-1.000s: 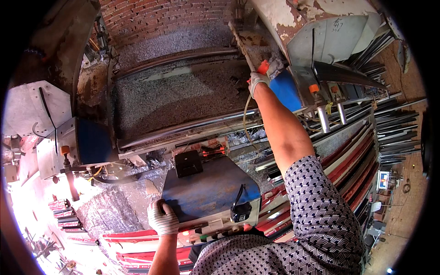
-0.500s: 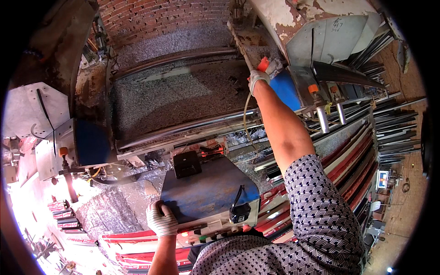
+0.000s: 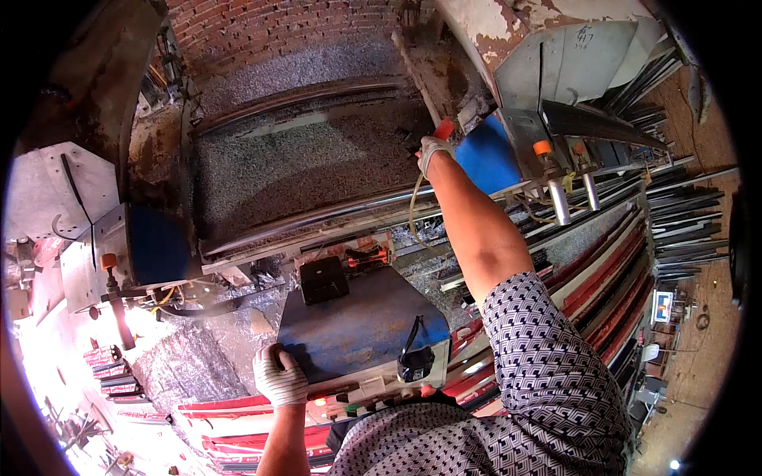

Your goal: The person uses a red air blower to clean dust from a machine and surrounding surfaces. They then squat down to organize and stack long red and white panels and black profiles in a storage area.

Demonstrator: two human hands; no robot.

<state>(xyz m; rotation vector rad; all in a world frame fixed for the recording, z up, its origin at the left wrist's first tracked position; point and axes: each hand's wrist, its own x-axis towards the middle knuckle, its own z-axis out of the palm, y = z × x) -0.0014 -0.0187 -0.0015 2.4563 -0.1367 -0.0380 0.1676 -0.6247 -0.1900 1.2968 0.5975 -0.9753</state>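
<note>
My right hand (image 3: 434, 152), in a white glove, is stretched out over the machine bed and closed on a red air blow gun (image 3: 444, 129). From below that hand hangs a pale, thin hose (image 3: 413, 208). Metal chips (image 3: 278, 170) cover the dark bed in front of it. A worn blue control box (image 3: 357, 325) stands close to my body. At its left corner my gloved left hand (image 3: 279, 377) has its fingers curled on the edge. On top of the box lies a black case (image 3: 323, 280), and a small black device with a strap (image 3: 415, 365) sits at its near right.
A silver rail (image 3: 317, 220) crosses the bed's near side. Cylinders with orange caps (image 3: 558, 194) stand right of the bed, beside a blue plate (image 3: 488, 155). Long red and black profiles (image 3: 603, 278) lie to the right. Behind rises a brick wall (image 3: 278, 24).
My right hand has come left and slightly nearer with the red air blow gun, and the hose has swung along. My left hand stays at the box corner.
</note>
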